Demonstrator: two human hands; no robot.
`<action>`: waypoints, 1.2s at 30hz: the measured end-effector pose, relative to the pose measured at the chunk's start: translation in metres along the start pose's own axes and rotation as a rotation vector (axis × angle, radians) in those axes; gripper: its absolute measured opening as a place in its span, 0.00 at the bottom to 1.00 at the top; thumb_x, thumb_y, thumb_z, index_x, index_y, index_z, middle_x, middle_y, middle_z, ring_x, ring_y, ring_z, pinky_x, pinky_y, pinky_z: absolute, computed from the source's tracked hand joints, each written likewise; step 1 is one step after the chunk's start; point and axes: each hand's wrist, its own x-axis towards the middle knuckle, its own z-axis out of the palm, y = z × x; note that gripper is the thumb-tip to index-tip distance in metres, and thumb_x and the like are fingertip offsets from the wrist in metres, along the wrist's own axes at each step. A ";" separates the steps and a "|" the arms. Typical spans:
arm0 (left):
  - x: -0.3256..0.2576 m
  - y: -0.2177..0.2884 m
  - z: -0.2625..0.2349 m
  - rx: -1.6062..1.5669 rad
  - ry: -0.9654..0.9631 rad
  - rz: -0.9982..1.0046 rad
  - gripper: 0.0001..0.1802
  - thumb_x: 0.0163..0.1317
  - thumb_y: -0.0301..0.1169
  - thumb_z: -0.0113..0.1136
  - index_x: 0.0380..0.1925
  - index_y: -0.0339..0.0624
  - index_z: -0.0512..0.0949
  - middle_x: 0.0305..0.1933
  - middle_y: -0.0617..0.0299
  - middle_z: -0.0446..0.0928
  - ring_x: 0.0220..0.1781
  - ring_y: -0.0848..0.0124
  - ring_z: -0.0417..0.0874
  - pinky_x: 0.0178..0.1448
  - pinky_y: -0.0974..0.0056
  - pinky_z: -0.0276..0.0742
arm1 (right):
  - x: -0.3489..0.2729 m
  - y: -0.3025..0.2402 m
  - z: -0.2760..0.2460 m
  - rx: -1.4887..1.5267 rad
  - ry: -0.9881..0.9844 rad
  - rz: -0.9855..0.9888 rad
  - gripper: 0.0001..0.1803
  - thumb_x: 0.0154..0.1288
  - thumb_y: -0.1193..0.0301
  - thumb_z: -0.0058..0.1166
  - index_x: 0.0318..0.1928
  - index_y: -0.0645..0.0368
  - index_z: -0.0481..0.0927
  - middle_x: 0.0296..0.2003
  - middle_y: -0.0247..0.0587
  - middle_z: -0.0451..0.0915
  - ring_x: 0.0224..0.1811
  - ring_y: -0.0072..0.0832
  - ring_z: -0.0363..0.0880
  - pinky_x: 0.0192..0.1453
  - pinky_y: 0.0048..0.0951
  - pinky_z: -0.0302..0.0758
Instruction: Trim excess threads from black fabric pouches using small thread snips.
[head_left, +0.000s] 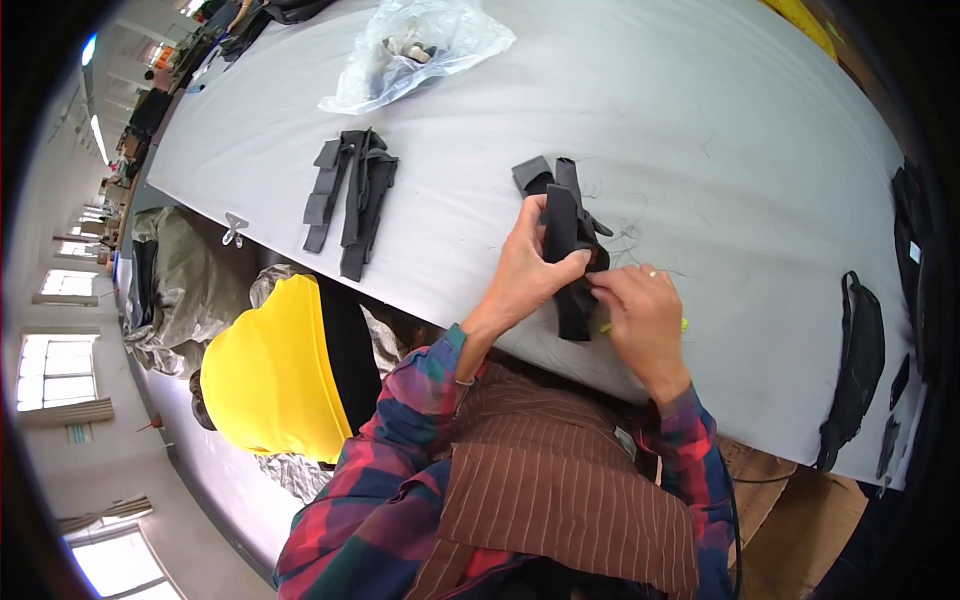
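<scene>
My left hand point(530, 262) is closed around a black fabric strap piece point(562, 222), held up over the grey table in front of me. Its thumb presses the near side, and several folded ends stick out above and below. The fingers of my right hand point(645, 318) pinch together at the strap's right edge; what lies between the fingertips is hidden. Bits of a yellow-green thing point(684, 325) show at both sides of the right hand, mostly covered by it. Left of my hands, more black strap pieces point(350, 200) lie side by side on the table.
A clear plastic bag point(420, 50) with small items lies at the far side of the grey table point(760, 200). Loose dark threads are scattered right of my hands. A black pouch point(855, 360) rests near the right edge. Yellow cloth point(275, 370) bulges beside the table's front edge, near a metal clip point(234, 229).
</scene>
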 end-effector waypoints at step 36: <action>0.036 0.050 -0.326 0.314 0.764 0.122 0.22 0.55 0.27 0.61 0.52 0.36 0.76 0.36 0.65 0.78 0.34 0.77 0.76 0.36 0.69 0.70 | -0.017 0.001 -0.019 0.455 0.038 0.440 0.11 0.59 0.79 0.56 0.44 0.62 0.81 0.33 0.36 0.79 0.32 0.22 0.73 0.38 0.23 0.70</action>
